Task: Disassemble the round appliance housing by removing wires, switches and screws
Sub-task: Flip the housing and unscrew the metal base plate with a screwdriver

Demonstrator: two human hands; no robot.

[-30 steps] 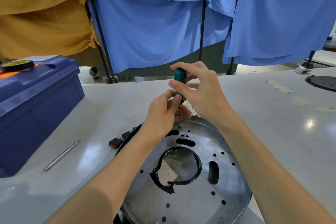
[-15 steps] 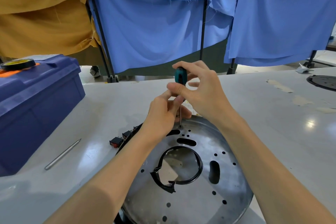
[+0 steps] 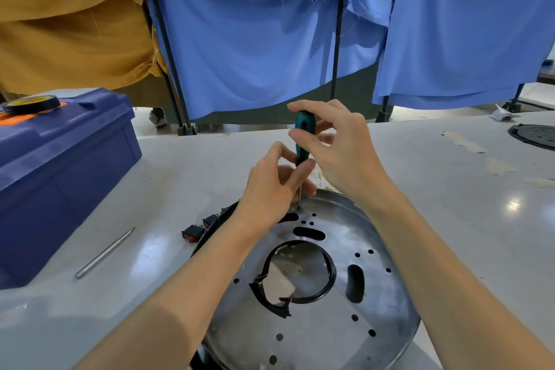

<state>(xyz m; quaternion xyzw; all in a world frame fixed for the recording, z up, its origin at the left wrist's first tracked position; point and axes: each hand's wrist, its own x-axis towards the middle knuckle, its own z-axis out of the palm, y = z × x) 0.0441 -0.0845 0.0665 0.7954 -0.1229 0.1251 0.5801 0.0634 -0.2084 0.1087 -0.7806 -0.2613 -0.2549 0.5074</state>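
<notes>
Round housing point(image 3: 324, 336) is laid flat on the tabletop point(image 3: 195, 165), in the middle near the front edge. At the far left a blue toolbox point(image 3: 60, 165) is seen, a tape roll point(image 3: 31, 103) on its lid. A thin metal rod point(image 3: 103, 252) is laid near it, two black switches point(image 3: 192, 233) just beside the housing. A screwdriver point(image 3: 304, 135) is held upright, tip on the housing. Its lower end is pinched by fingers of the left hand point(image 3: 270, 189), its green handle by fingers of the right hand point(image 3: 345, 156)

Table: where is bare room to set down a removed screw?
Free: table right of the round housing, short of the black disc; also behind the rocker switches, beside the blue toolbox. Crowded: left of the housing, around the steel rod.
</notes>
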